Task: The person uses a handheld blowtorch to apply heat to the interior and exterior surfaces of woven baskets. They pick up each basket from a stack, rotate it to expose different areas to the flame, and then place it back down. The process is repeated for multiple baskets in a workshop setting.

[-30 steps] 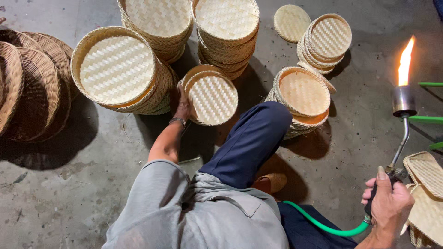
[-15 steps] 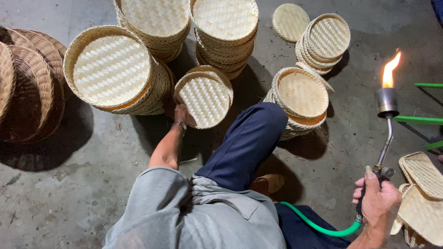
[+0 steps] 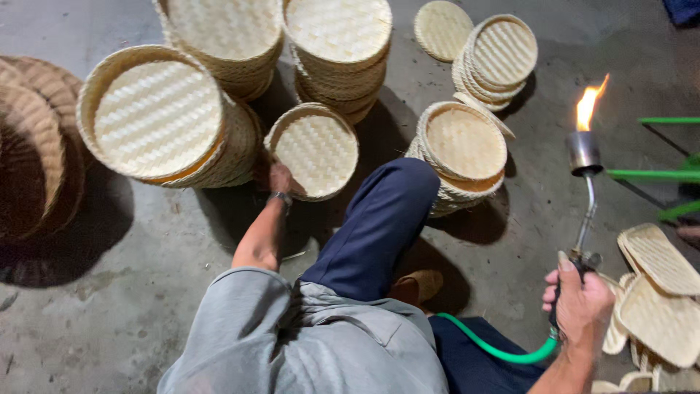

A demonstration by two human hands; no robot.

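Presently the right hand (image 3: 580,306) is closed round the handle of a lit metal gas torch with a green hose (image 3: 583,157), flame upward, near the flat woven bamboo trays (image 3: 660,292) on the floor; stray heat could scorch them. The left hand (image 3: 279,179) grips the rim of a small round woven bamboo basket (image 3: 315,149), tilted against the tall basket stacks (image 3: 339,44), which a tug could topple. Against the earlier frame, the torch stands lower and nearer the body; the basket sits much as before.
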